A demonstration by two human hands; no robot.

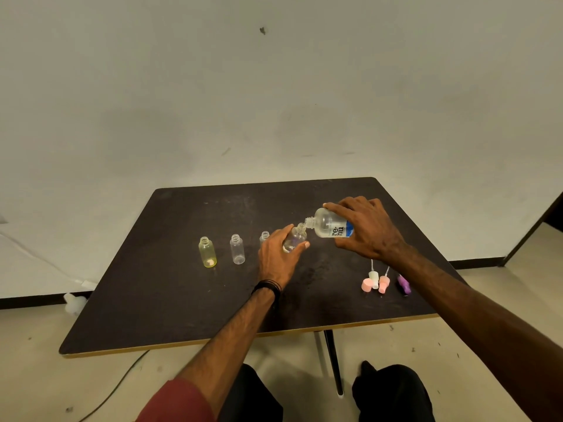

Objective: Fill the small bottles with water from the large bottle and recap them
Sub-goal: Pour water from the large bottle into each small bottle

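Clear plastic large bottle [330, 226], gripped tilted by the right hand [370, 228], pours into the first small bottle [295, 239] the left hand [278, 257] holds; three left of it stand uncapped, seemingly unfilled

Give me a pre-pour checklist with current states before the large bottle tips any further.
1. Large bottle uncapped, gripped by right hand: ok.
2. Small bottle being filled gripped by left hand, tilted toward the pour: ok.
3. Large bottle's mouth meets small bottle's neck: ok, they look touching.
4. Water flowing or fill level: cannot tell.
5. Remaining bottles open: yellow bottle and clear bottle ok; third bottle partly hidden by the left hand.
6. Spray caps within reach on the table: ok.
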